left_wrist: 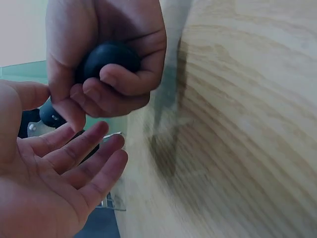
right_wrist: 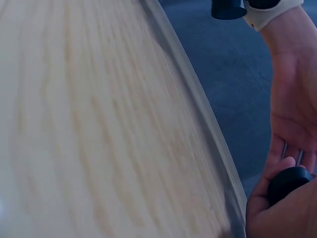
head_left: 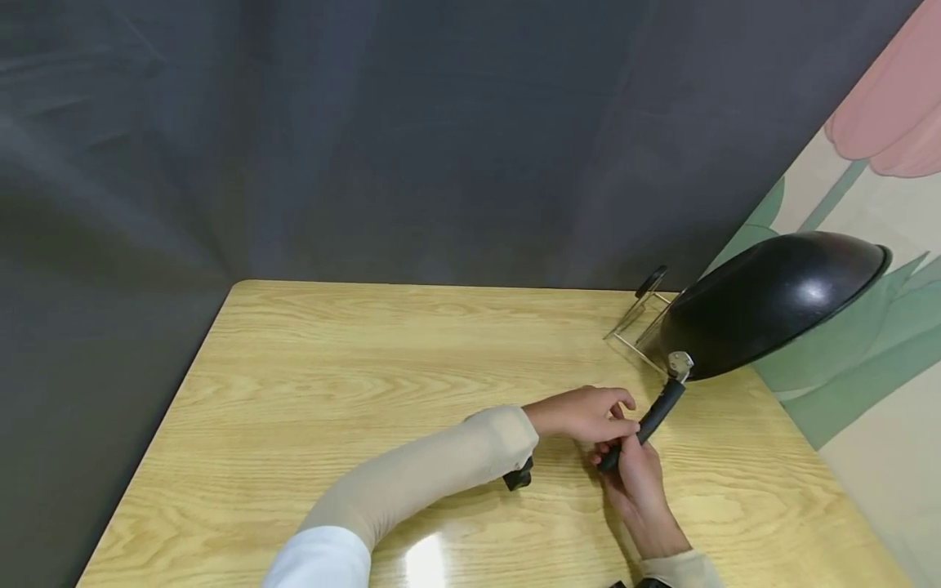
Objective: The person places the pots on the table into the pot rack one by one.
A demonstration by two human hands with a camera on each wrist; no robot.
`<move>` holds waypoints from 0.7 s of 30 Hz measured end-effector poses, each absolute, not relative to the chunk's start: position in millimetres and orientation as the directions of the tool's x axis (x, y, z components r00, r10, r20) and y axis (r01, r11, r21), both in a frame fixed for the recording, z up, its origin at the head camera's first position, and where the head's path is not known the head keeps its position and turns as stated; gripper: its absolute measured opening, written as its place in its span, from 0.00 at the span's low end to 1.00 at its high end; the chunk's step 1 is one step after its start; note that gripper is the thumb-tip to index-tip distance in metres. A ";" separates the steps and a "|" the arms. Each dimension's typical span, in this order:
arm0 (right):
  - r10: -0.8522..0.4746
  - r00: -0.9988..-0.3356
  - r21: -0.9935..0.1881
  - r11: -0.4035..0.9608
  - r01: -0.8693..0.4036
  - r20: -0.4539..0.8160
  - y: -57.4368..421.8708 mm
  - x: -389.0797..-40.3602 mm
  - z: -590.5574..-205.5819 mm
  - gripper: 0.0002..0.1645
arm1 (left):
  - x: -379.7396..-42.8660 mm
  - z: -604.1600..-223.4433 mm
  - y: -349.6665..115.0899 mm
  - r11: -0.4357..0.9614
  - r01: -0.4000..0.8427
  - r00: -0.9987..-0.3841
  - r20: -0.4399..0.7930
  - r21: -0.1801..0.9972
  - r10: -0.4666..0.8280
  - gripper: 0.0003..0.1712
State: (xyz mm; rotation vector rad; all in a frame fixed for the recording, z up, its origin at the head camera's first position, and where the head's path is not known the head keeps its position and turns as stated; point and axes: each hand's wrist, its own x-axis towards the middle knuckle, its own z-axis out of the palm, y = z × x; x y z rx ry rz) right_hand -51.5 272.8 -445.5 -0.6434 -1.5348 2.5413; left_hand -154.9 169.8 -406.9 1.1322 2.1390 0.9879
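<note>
A black wok (head_left: pixel 779 306) stands tilted on its side at the right, its dark outer surface toward the head camera. From a metal bracket at its near edge, its black handle (head_left: pixel 663 408) slopes down to the hands. My right hand (head_left: pixel 641 482) grips the handle end, fingers curled round it; the left wrist view shows the rounded handle tip (left_wrist: pixel 111 59) poking out of that fist. Just to the left, my left hand (head_left: pixel 588 415) has its fingers loosely spread, thumb tip right by the handle and the right thumb. Its palm (left_wrist: pixel 44 193) holds nothing.
Beside the wok's lower left edge stands a wire rack (head_left: pixel 638 322) with a black-capped end. The wood-grain table (head_left: pixel 367 367) meets a dark curtain (head_left: pixel 441 147) at the back. A flower-patterned wall (head_left: pixel 882 351) is close behind the wok on the right.
</note>
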 end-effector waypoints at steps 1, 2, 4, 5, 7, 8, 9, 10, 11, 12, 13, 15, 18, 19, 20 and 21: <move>0.304 -0.903 -0.864 -0.487 0.125 -0.303 272.8 -51.6 -445.3 0.18 | -155.7 -406.9 166.8 0.387 0.489 -0.513 -0.101 0.782 0.852 0.26; 0.306 -0.902 -0.863 -0.489 0.125 -0.303 272.7 -51.8 -445.4 0.19 | -156.4 -406.8 163.6 0.394 0.516 -0.512 -0.095 0.761 0.854 0.27; 0.309 -0.899 -0.856 -0.503 0.122 -0.310 272.4 -52.7 -445.1 0.20 | -157.4 -406.1 156.8 0.404 0.561 -0.512 -0.080 0.723 0.855 0.28; 0.312 -0.896 -0.850 -0.512 0.121 -0.315 272.3 -53.2 -444.8 0.20 | -157.7 -405.9 153.7 0.408 0.580 -0.515 -0.071 0.705 0.854 0.29; 0.319 -0.889 -0.841 -0.528 0.119 -0.327 272.5 -54.0 -444.2 0.19 | -157.7 -406.5 147.5 0.418 0.625 -0.518 -0.050 0.659 0.854 0.30; 0.325 -0.885 -0.839 -0.530 0.121 -0.333 272.6 -54.3 -443.8 0.18 | -157.6 -407.0 144.3 0.430 0.656 -0.522 -0.039 0.620 0.852 0.31; 0.332 -0.880 -0.836 -0.535 0.121 -0.340 272.6 -54.6 -443.5 0.17 | -157.4 -407.6 141.3 0.446 0.690 -0.527 -0.027 0.570 0.850 0.32; 0.341 -0.874 -0.835 -0.537 0.122 -0.347 272.8 -54.7 -443.2 0.17 | -157.1 -408.5 138.6 0.462 0.731 -0.529 -0.010 0.502 0.848 0.33; 0.354 -0.866 -0.835 -0.537 0.120 -0.352 273.3 -54.6 -442.6 0.16 | -157.0 -409.1 136.6 0.469 0.773 -0.525 0.016 0.427 0.851 0.34; 0.368 -0.859 -0.837 -0.535 0.118 -0.356 273.9 -54.6 -442.2 0.15 | -156.9 -409.8 134.6 0.474 0.808 -0.519 0.042 0.350 0.854 0.34; 0.382 -0.851 -0.839 -0.532 0.116 -0.361 274.4 -54.6 -441.9 0.14 | -156.7 -409.7 132.6 0.477 0.834 -0.512 0.068 0.276 0.856 0.35; 0.413 -0.833 -0.840 -0.532 0.109 -0.369 275.3 -54.9 -441.2 0.13 | -156.5 -408.5 128.2 0.478 0.863 -0.499 0.120 0.164 0.858 0.36; 0.445 -0.817 -0.850 -0.516 0.100 -0.366 275.7 -56.4 -441.1 0.07 | -157.1 -406.7 118.3 0.478 0.875 -0.483 0.159 0.071 0.861 0.36; 0.451 -0.815 -0.853 -0.514 0.097 -0.364 275.7 -56.9 -440.9 0.04 | -157.7 -406.2 114.2 0.483 0.874 -0.484 0.164 0.049 0.860 0.36; 0.460 -0.812 -0.856 -0.508 0.090 -0.358 275.7 -57.4 -440.7 0.02 | -158.5 -406.1 109.9 0.488 0.872 -0.486 0.168 0.028 0.858 0.37; 0.471 -0.809 -0.861 -0.501 0.082 -0.352 275.7 -57.9 -440.5 0.04 | -159.0 -406.2 105.4 0.493 0.870 -0.487 0.169 0.007 0.857 0.37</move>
